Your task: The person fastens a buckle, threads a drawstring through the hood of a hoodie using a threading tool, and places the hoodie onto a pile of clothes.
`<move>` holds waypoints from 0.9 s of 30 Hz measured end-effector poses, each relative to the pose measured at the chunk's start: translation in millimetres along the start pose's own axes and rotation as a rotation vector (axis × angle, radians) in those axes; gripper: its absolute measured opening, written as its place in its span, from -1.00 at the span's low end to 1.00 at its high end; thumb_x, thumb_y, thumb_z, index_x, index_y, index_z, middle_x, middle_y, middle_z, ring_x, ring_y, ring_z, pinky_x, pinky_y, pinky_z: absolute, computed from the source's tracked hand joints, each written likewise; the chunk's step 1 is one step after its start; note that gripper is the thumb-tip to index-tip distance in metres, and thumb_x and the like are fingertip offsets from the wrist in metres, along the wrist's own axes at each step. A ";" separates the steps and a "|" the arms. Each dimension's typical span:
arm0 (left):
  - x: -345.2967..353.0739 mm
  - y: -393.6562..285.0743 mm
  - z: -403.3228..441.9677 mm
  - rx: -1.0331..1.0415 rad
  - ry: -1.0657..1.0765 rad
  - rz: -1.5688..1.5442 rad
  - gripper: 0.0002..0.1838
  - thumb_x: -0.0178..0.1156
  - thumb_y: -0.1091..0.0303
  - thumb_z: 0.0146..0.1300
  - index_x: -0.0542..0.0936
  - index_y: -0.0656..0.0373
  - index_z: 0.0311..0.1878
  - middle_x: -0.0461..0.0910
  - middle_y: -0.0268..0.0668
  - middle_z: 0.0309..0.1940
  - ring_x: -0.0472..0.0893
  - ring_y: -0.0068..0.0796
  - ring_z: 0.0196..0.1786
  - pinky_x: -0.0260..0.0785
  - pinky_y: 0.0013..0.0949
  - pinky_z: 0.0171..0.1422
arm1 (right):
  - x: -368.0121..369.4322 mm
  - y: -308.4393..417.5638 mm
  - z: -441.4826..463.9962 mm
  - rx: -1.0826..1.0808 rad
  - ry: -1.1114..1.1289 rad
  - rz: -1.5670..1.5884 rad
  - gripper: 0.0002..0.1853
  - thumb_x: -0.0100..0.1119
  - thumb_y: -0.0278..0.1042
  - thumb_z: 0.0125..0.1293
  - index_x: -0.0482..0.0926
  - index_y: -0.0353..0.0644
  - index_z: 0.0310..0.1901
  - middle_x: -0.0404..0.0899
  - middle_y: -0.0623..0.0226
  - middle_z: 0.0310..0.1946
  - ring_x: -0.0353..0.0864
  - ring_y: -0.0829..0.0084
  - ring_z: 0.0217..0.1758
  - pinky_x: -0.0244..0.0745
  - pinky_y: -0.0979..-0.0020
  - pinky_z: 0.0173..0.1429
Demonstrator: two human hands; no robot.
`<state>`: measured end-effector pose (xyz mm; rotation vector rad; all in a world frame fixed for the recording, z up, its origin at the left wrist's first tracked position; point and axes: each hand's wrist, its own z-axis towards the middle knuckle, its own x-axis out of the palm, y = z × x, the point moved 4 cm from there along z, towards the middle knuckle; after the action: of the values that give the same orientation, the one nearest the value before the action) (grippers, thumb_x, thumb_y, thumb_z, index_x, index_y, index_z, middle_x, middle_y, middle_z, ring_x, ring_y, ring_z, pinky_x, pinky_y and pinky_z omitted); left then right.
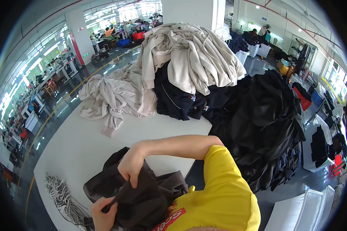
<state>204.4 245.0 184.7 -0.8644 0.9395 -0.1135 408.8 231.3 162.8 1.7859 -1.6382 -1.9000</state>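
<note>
A dark brown garment (pixel 142 196) lies bunched at the near edge of the white table (pixel 162 129), in front of my yellow shirt. My right hand (pixel 132 164) pinches its cloth from above, the arm bent across the view. Lower and to the left, my left hand (pixel 105 213) pinches the same garment between thumb and fingers. A bundle of pale grey cords (pixel 63 196) lies left of the garment, close to my left hand.
Beige garments (pixel 192 54) are heaped over dark navy ones (pixel 177 100) at the table's far side, with more beige clothing (pixel 119 90) to the left. A tall black pile (pixel 262 119) stands right. White bins (pixel 304 211) stand lower right. People work in the background.
</note>
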 end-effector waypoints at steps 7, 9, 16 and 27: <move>-2.8 8.8 -11.0 -0.060 0.053 -0.022 -0.87 0.27 0.62 -0.09 0.59 0.36 -0.39 0.47 -0.30 -0.61 0.45 -0.56 -0.50 0.23 -0.49 -0.39 | 26.8 -10.6 21.3 -0.131 0.037 0.478 -0.61 0.14 -0.15 0.33 0.59 -0.45 -0.31 0.60 0.30 -0.54 0.47 0.60 -0.44 0.39 0.43 -0.31; -2.0 8.7 -12.5 -0.086 0.086 -0.024 -0.87 0.28 0.61 -0.09 0.57 0.35 -0.40 0.47 -0.30 -0.61 0.45 -0.55 -0.50 0.23 -0.49 -0.38 | 35.0 -12.5 27.5 -0.152 0.059 0.595 -0.62 0.11 -0.17 0.36 0.59 -0.45 -0.28 0.59 0.40 -0.51 0.45 0.65 -0.41 0.39 0.46 -0.30; 19.2 8.9 -14.8 0.020 0.049 0.065 -0.79 0.35 0.54 -0.09 0.51 0.30 -0.38 0.48 -0.26 -0.59 0.48 -0.50 -0.48 0.29 -0.46 -0.35 | 59.2 -16.9 54.1 -0.142 0.013 0.660 -0.62 0.10 -0.18 0.37 0.58 -0.45 -0.31 0.56 0.41 -0.53 0.43 0.64 -0.42 0.38 0.44 -0.31; 30.5 43.6 -9.4 -0.155 -0.103 0.217 -0.84 0.12 0.42 0.28 0.44 0.30 -0.38 0.49 -0.13 -0.61 0.51 -0.26 -0.54 0.28 -0.30 -0.40 | 57.8 -23.4 83.1 -0.241 -0.372 0.153 -0.65 0.17 -0.16 0.24 0.57 -0.38 -0.28 0.61 -0.02 -0.39 0.58 0.13 -0.29 0.43 0.27 -0.17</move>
<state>204.3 255.2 131.7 -0.8960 0.9475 0.1914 341.3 255.1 87.4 1.2382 -1.5032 -2.3409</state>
